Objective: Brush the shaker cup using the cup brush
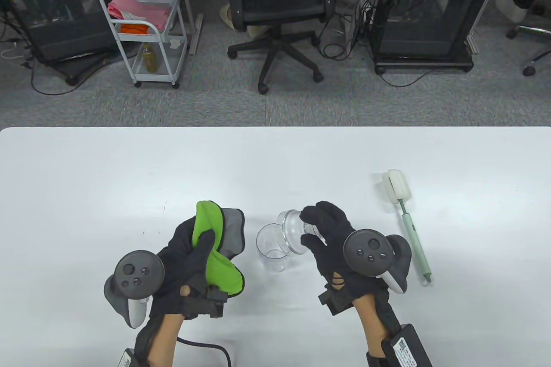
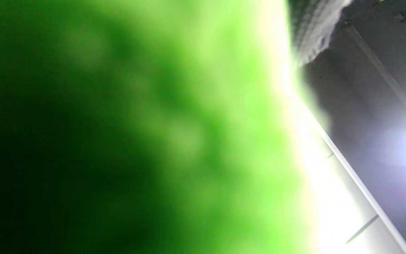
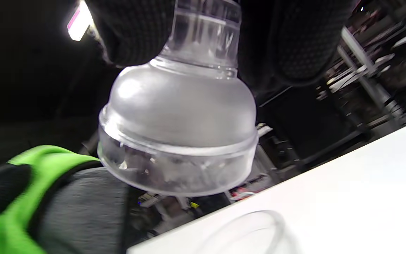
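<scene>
R hand [image 1: 329,240] grips the clear domed shaker lid [image 1: 296,231] by its narrow top – fingers [image 3: 132,31] closed round the neck, dome held up off the tabletop [image 1: 129,177], its wide rim tilted toward the shaker cup [image 1: 272,251]. Cup stands upright, open mouth up, just below/left of the lid, between the two hands; in the wrist view only its rim [image 3: 245,229] shows under the lid. L hand [image 1: 189,263] is clamped on a green-and-grey cloth [image 1: 219,251], thumb across the green side, grey part sticking out toward the cup but apart from it. L wrist view is almost all blurred green cloth [image 2: 153,127]. Cup brush [image 1: 409,229] lies flat on the tabletop to the R of the R hand – white sponge head at the far end, pale green handle pointing near, untouched.
</scene>
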`<move>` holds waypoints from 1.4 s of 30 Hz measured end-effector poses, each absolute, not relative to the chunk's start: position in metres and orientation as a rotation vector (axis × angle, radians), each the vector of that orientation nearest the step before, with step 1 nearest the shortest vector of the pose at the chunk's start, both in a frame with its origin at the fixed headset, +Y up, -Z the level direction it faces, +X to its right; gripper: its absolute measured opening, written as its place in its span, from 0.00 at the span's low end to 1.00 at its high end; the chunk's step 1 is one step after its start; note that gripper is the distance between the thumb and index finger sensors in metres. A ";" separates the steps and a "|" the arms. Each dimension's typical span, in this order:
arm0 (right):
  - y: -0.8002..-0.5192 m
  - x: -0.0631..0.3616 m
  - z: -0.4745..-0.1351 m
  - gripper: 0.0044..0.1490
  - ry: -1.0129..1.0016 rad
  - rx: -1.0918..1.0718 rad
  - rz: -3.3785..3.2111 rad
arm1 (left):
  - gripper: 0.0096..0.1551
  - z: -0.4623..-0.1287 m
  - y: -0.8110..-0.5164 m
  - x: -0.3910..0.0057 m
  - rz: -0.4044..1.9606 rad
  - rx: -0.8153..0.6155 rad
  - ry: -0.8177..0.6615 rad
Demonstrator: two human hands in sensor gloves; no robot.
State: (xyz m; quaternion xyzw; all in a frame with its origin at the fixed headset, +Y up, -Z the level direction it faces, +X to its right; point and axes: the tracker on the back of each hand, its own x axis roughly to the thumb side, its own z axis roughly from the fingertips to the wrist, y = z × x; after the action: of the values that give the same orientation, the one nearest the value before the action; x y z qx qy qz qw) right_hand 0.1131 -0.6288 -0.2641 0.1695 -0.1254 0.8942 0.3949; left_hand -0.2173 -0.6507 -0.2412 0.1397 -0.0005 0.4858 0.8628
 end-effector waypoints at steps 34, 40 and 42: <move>-0.641 0.091 -0.256 0.37 -0.289 0.514 2.188 | 0.32 -0.241 -0.669 -0.144 1.295 -0.002 -0.388; -0.639 0.092 -0.256 0.40 -0.235 0.665 2.154 | 0.28 -0.244 -0.673 -0.149 1.343 0.006 -0.321; -0.635 0.094 -0.253 0.43 -0.213 0.749 2.120 | 0.28 -0.244 -0.673 -0.150 1.377 0.010 -0.326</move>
State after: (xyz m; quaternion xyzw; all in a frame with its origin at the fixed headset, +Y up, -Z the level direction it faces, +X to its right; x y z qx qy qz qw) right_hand 0.0937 -0.6348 -0.2532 0.2998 -0.0853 0.8486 0.4275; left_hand -0.1500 -0.6728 -0.2443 0.0047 -0.1495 0.6323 0.7601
